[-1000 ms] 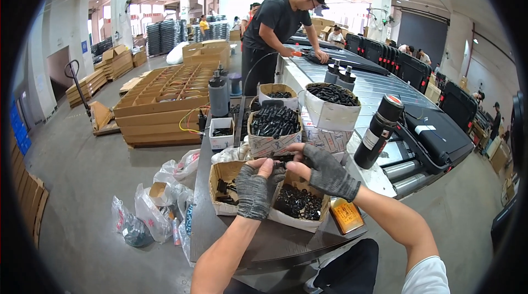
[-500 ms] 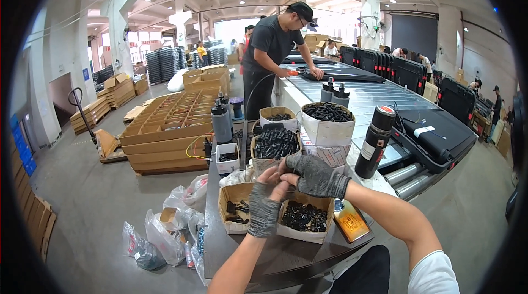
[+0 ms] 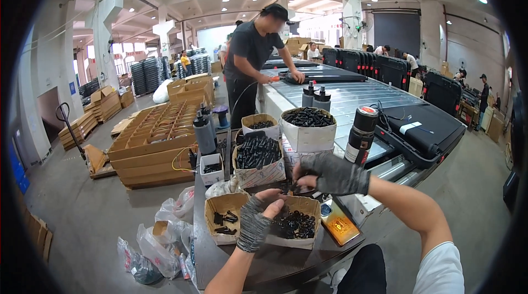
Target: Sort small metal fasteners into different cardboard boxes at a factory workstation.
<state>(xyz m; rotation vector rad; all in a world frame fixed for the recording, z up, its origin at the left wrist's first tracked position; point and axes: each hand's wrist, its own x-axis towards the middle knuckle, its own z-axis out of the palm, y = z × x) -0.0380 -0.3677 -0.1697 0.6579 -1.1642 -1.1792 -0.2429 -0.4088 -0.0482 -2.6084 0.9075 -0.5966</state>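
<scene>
My left hand (image 3: 257, 220), in a grey fingerless glove, is over the gap between two open boxes, its thumb and fingers bent together. To its right, my right hand (image 3: 340, 175), gloved alike and blurred, has curled fingers. Small dark bits (image 3: 290, 187) show between the two sets of fingertips; their kind is too small to tell. Below lie a carton of black rings (image 3: 300, 225) and a carton with a few black clip-like parts (image 3: 225, 221). Just beyond stands a box heaped with black plastic parts (image 3: 257, 151).
A taller white box (image 3: 308, 136) of black pieces stands behind, with a black spray can (image 3: 362, 134) and an amber-labelled flat container (image 3: 340, 228) at right. Grey bottles (image 3: 204, 136) stand left. Beyond, a co-worker (image 3: 254, 55) leans over black panels on the metal line. Plastic bags (image 3: 159, 247) lie on the floor.
My hands have drawn apart: the right has moved to the right, the left slightly down and left. The whole view has shifted, so the surroundings sit further left.
</scene>
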